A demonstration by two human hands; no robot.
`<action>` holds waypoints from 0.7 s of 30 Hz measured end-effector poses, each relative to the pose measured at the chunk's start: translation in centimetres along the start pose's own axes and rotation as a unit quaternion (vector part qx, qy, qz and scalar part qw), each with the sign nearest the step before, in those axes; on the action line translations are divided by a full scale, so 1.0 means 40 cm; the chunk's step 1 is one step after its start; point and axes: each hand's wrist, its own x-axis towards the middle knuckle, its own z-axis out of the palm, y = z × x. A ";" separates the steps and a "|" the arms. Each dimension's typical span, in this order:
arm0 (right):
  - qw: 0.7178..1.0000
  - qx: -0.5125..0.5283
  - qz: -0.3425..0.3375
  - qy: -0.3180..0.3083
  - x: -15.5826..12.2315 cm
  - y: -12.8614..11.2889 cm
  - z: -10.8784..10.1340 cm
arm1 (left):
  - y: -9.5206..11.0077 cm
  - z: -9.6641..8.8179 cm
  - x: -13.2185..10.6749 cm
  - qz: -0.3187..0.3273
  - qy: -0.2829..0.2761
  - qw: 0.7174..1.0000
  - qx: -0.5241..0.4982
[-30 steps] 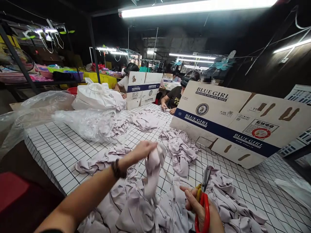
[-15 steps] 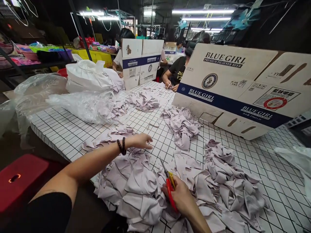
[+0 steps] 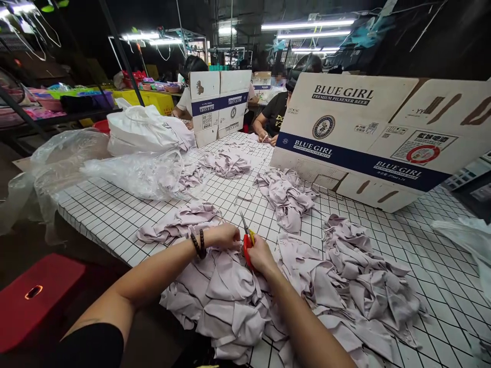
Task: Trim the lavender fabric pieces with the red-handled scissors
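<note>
My right hand (image 3: pixel 262 254) is closed round a pair of scissors (image 3: pixel 246 245) with red and yellow handles, the blades pointing up and away from me. Just left of them, my left hand (image 3: pixel 227 236), with dark beads at the wrist, has its fingers closed at the top of a heap of pale lilac fabric pieces (image 3: pixel 226 301). A bit of pale cloth shows at its fingertips, largely hidden by the hand. Another fabric bunch (image 3: pixel 180 223) lies beyond my left forearm. More pieces form a long heap (image 3: pixel 368 286) at right.
A large beer carton (image 3: pixel 360 128) stands tilted at the back right, a smaller carton (image 3: pixel 218 107) farther back. Plastic bags (image 3: pixel 134 174) lie at the table's left. A red stool (image 3: pixel 42 301) stands beside the grid-patterned table (image 3: pixel 95 204). People sit across, one in a black shirt (image 3: pixel 276 115).
My left hand has gone from open fingers to closed at the fabric. My right hand has moved up and left with the scissors, bringing them close to the left hand.
</note>
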 end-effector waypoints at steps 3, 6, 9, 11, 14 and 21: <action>0.999 0.026 0.026 0.003 0.016 0.009 -0.013 | -0.020 0.016 -0.008 -0.011 0.025 0.998 -0.057; 0.996 0.081 0.033 0.021 0.008 0.014 -0.065 | -0.002 0.008 0.007 0.007 0.054 0.986 -0.156; 0.986 0.161 0.016 0.046 -0.013 0.004 -0.116 | 0.067 -0.017 0.046 0.058 0.067 0.958 -0.273; 0.974 0.217 -0.006 0.062 -0.030 -0.013 -0.142 | 0.133 -0.036 0.069 0.100 0.076 0.935 -0.331; 0.954 0.288 -0.042 0.077 -0.059 -0.047 -0.171 | 0.230 -0.052 0.076 0.156 0.070 0.887 -0.429; 0.931 0.361 -0.055 -0.015 -0.120 -0.093 -0.163 | 0.323 -0.042 0.047 0.103 0.030 0.766 -0.633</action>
